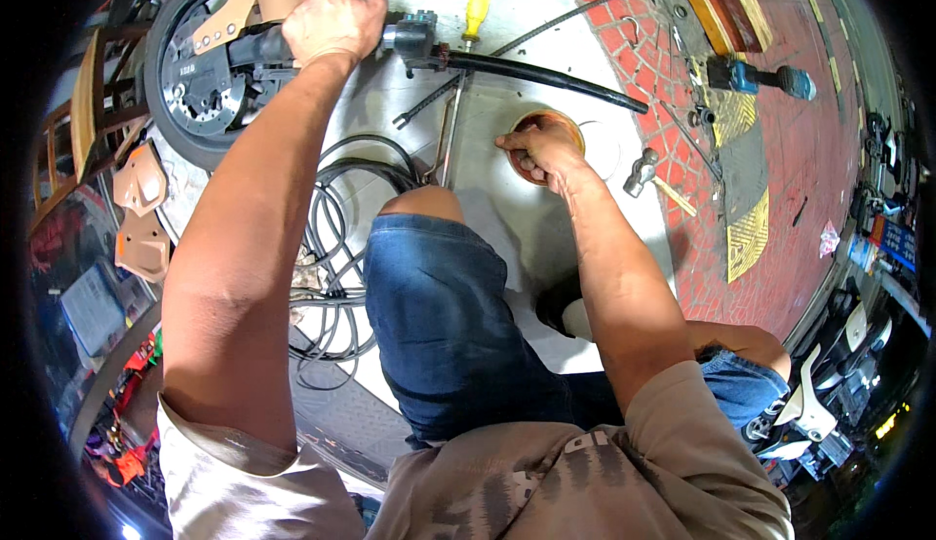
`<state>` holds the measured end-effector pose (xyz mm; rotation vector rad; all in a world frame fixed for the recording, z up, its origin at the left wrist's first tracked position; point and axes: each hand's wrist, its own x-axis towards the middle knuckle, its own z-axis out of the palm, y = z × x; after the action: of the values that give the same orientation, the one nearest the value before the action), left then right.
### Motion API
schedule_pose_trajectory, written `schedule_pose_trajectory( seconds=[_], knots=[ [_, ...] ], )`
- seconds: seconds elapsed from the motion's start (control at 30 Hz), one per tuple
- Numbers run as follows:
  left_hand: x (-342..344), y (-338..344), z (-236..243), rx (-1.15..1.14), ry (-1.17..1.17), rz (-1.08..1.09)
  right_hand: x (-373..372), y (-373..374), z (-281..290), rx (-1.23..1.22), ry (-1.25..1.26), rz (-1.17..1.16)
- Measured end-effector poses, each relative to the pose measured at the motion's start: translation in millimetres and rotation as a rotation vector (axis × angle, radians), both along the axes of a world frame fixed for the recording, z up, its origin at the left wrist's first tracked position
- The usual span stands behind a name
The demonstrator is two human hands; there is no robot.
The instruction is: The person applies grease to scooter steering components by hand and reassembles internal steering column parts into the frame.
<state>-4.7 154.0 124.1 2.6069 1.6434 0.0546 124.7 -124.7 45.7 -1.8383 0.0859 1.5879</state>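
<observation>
My left hand (pixel 336 21) is wrapped around a black front fork (pixel 258 50) beside a wheel (pixel 159 82) with a brake disc (pixel 219 111). From the fork a long black steering tube (pixel 556 82) runs right, past a clamp (pixel 414 38). My right hand (pixel 548 150) is over the mouth of a round tub (pixel 581 135) with reddish-brown stuff inside, seemingly grease. Its fingers are curled together; whatever they hold is hidden. A yellow-handled screwdriver (pixel 476 14) lies against the tube, and a long metal wrench (pixel 450 131) extends below it.
Coiled black cables (pixel 336 238) lie left of my knee. A hammer (pixel 641 174) and a blue power tool (pixel 760 79) are at right, on red patterned ground (pixel 790 170). Tan plastic panels (pixel 141 184) are at left. Black rods (pixel 561 21) lie beyond the tube.
</observation>
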Motion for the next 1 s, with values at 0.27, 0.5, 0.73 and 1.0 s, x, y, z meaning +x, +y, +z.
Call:
schedule_pose_trajectory(
  seconds=[0.27,0.5,0.73,1.0],
  knots=[
    [-2.7,-1.2,4.9,-0.023,-0.045,-0.014,0.3,-12.0,-5.3,-0.035,0.042,0.034],
    [1.7,-1.2,1.4,0.008,-0.060,-0.027,11.2,-21.9,-11.5,-0.024,-0.136,0.215],
    [-2.0,4.5,-4.4,0.005,0.043,0.013,-18.9,-26.1,59.8,0.294,-0.269,0.006],
    [4.5,13.4,-13.1,0.126,0.084,0.020,-111.5,51.4,-36.1,0.594,0.812,-1.083]
  ],
)
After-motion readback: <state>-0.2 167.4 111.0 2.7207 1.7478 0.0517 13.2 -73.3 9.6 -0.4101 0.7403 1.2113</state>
